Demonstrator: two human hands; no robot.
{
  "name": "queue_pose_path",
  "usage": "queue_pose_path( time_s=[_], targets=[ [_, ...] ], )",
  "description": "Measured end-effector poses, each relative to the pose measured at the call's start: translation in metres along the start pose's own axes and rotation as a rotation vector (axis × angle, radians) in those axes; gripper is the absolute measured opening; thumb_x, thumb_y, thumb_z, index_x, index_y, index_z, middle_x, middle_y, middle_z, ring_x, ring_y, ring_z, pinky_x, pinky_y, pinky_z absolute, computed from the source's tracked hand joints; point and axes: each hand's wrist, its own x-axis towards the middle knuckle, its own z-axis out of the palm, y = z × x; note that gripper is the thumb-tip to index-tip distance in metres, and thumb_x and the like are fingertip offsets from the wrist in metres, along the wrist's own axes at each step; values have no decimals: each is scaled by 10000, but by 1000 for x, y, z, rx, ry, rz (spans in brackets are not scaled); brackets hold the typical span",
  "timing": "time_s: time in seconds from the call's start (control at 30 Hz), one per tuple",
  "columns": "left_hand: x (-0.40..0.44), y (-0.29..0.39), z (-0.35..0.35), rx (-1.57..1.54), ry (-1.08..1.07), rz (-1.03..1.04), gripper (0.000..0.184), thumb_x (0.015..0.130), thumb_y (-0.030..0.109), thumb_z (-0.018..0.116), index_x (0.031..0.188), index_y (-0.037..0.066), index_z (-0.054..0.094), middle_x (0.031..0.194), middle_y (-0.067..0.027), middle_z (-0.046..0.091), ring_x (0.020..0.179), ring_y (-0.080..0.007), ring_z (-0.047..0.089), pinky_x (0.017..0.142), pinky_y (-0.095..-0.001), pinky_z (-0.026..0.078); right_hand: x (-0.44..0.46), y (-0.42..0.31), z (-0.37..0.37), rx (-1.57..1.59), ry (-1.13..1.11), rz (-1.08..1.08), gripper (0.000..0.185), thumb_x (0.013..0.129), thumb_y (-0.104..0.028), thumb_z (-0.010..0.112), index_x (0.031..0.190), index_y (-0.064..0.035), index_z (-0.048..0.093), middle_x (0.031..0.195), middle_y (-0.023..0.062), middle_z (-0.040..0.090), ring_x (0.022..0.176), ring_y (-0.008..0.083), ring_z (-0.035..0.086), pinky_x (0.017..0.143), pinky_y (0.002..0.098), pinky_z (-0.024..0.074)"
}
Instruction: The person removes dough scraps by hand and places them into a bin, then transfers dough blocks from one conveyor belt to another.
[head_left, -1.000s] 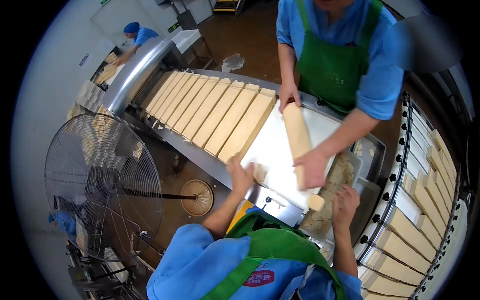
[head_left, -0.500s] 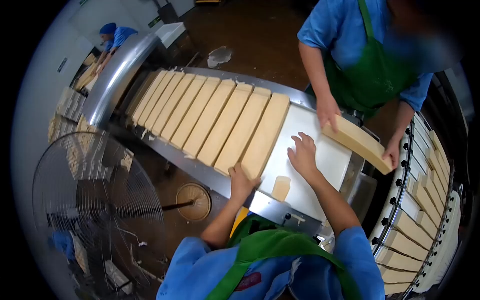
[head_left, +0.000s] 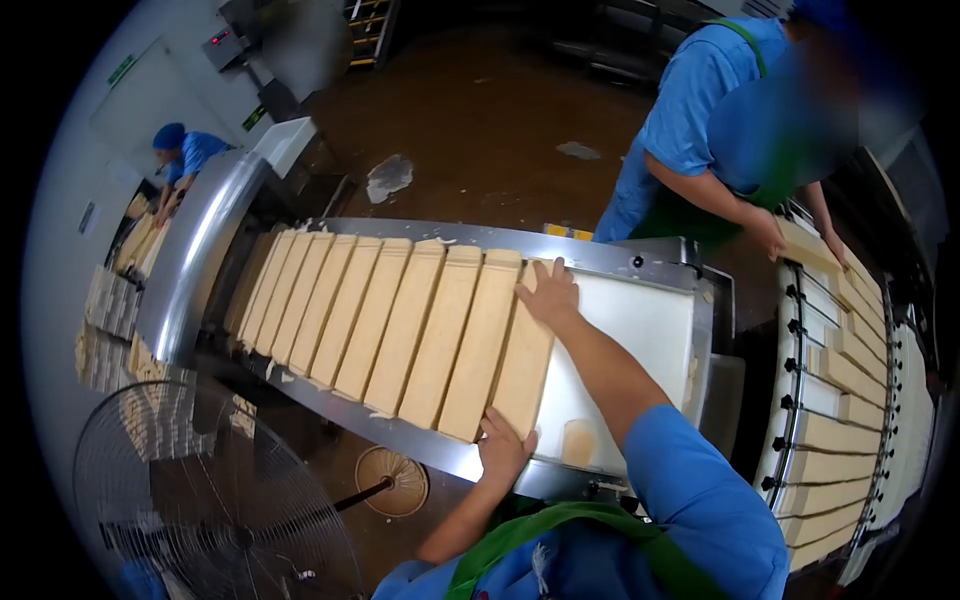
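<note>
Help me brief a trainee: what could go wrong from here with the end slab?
The end slab is long, with the left hand and right hand at opposite ends; lifted so, it might sag or crack mid-length. It lies close beside its neighbour, which could get dragged or scuffed. Slid across the white surface, it might catch the loose offcut.

No text can be read. A green sign [head_left: 122, 69] above the door and another green sign [head_left: 253, 118] farther along the wall are too small to make out, as are the red characters on the display of the grey wall box [head_left: 222, 47] and any marking on the small wall plate [head_left: 86, 218].
</note>
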Motion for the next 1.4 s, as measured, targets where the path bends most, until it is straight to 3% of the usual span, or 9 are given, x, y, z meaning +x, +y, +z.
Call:
queue_pose_path(
  time_s=[0.17, 0.3, 0.4, 0.5, 0.8, 1.07, 1.17, 1.3, 1.4],
  targets=[
    [3, 4, -2, -109, -177, -21, 976, 720, 326, 718, 1344, -143, 131, 1162, -294, 393, 952, -437, 547, 803, -477, 488, -21, 39, -23, 113, 33, 227, 742, 747, -477, 605, 1319, -87, 338, 1273, 169, 353, 1147, 351, 452, 908, 435, 448],
    [1, 38, -10, -245, -305, 99, 864, 714, 274, 726, 1298, -86, 200, 1162, -306, 368, 970, -474, 520, 831, -487, 476, -56, 120, -41, 259, 67, 520, 808, 733, -477, 633, 1347, -73, 297, 1324, 166, 327, 1156, 373, 457, 889, 475, 461],
    [-6, 73, 3, -341, -295, 291, 791, 708, 258, 734, 1244, -66, 250, 1130, -313, 368, 964, -484, 497, 833, -496, 462, -84, 180, -44, 326, 138, 673, 894, 722, -481, 666, 1382, -34, 262, 1491, 213, 129, 1244, 428, 392, 861, 466, 490],
    [-12, 117, 14, -337, -235, 266, 732, 699, 209, 735, 1202, -72, 283, 1105, -319, 366, 1003, -477, 435, 854, -501, 427, -114, 231, -34, 374, 445, 683, 879, 712, -421, 697, 1343, 18, 272, 1471, 276, 125, 1202, 438, 440, 924, 457, 452],
    [-29, 267, 38, -520, -29, 598, 721, 710, 49, 678, 1343, 39, 335, 1302, -331, 283, 1241, -486, 253, 1028, -458, 303, -251, 402, -89, 801, 986, 836, 790, 709, -352, 682, 1278, 10, 270, 1258, 283, 322, 1009, 477, 536, 868, 520, 456],
    [-39, 416, 68, -586, -63, 1024, 799, 693, 29, 706, 1392, 71, 321, 1434, -275, 238, 1296, -463, 276, 1077, -466, 246, -308, 580, -125, 713, 987, 1054, 749, 771, -513, 569, 1269, 19, 396, 1224, 271, 466, 1005, 447, 556, 866, 496, 466],
    [-26, 457, 85, -572, -133, 1099, 700, 747, 52, 694, 1372, 70, 379, 1400, -270, 324, 1283, -429, 339, 1067, -428, 285, -315, 644, -117, 401, 709, 1112, 638, 829, -550, 415, 1117, -13, 604, 1077, 221, 626, 1110, 403, 501, 978, 498, 343],
    [-20, 504, 117, -649, -407, 1122, 575, 824, 59, 654, 1353, 66, 429, 1387, -250, 392, 1292, -371, 393, 1042, -375, 346, -333, 698, -107, 309, 574, 1064, 624, 818, -481, 452, 1222, -14, 547, 1215, 240, 553, 1231, 402, 368, 1045, 571, 160],
    [-27, 538, 145, -587, -429, 1243, 533, 865, 35, 588, 1370, 60, 420, 1372, -192, 465, 1233, -247, 490, 984, -300, 406, -327, 712, -92, 129, 855, 1089, 644, 810, -444, 500, 1281, -5, 482, 1338, 246, 435, 1264, 403, 324, 1058, 573, 148]
  ],
)
